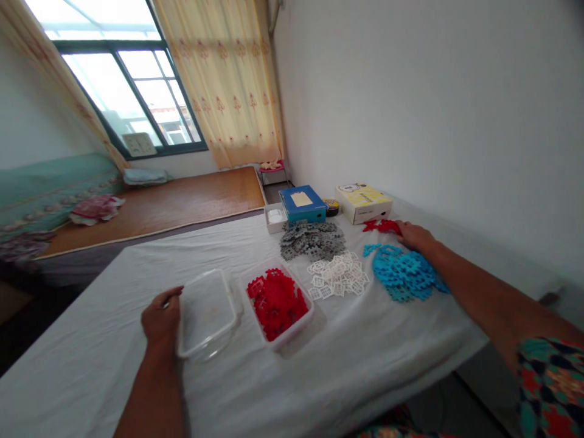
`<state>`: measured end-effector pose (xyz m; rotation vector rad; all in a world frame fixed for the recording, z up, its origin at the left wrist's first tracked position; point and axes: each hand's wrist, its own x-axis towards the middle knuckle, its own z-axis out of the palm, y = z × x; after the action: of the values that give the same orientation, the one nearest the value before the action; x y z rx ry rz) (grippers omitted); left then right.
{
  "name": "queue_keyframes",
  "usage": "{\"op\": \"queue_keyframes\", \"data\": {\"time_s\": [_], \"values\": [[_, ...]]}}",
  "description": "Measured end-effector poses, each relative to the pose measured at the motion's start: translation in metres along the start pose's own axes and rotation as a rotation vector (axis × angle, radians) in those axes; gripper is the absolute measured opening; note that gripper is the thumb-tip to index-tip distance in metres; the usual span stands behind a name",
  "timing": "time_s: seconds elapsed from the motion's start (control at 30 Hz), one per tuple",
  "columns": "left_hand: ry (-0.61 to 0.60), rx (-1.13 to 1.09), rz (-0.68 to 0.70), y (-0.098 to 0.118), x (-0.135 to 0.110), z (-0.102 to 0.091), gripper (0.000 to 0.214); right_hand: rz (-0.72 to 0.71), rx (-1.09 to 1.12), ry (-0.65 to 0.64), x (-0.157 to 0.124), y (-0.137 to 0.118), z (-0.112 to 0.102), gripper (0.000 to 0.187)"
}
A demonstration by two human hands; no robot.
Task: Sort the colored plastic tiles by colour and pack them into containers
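My left hand [160, 315] has its fingers curled at the left edge of a clear plastic lid [207, 311], which it seems to grip. To the right of the lid stands a clear plastic container [283, 344] holding a heap of red lattice-like plastic pieces [277, 303]. My right hand [416, 236] is stretched out to the far right, its fingers closed on a small group of red plastic pieces [382, 225]. Just below that hand lies a pile of blue pieces [404, 274]. White pieces [338, 277] and grey pieces [312, 240] form two more piles.
Behind the piles stand a blue box [303, 205], a small white box [275, 219], a round dark tin [331, 207] and a yellow-and-white box [364, 202]. A white cloth [114, 331] covers the table, with the wall along its right. A low bed [196, 198] lies beyond.
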<state>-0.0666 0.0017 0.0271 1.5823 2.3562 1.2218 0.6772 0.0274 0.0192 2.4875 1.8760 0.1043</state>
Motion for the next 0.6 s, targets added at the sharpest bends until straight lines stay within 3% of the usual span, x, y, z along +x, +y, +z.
{"op": "queue_keyframes", "data": {"time_s": [0.2,0.33,0.4,0.5,0.6], "values": [[0.041,-0.140,0.025,-0.005,0.001,0.008,0.036,-0.005,0.016,0.052,0.005,0.014,0.008,0.057],[0.069,-0.197,0.029,-0.008,0.001,0.014,0.033,0.000,0.084,0.227,0.002,0.004,-0.022,0.053],[0.075,-0.207,0.041,-0.008,0.002,0.016,0.033,-0.026,0.202,0.324,-0.003,-0.024,-0.050,0.055],[0.073,-0.221,0.058,-0.007,0.002,0.018,0.034,-0.189,0.483,0.389,-0.028,-0.102,-0.095,0.055],[0.081,-0.229,0.053,-0.008,0.003,0.019,0.035,-0.530,0.757,0.254,-0.071,-0.203,-0.123,0.052]]}}
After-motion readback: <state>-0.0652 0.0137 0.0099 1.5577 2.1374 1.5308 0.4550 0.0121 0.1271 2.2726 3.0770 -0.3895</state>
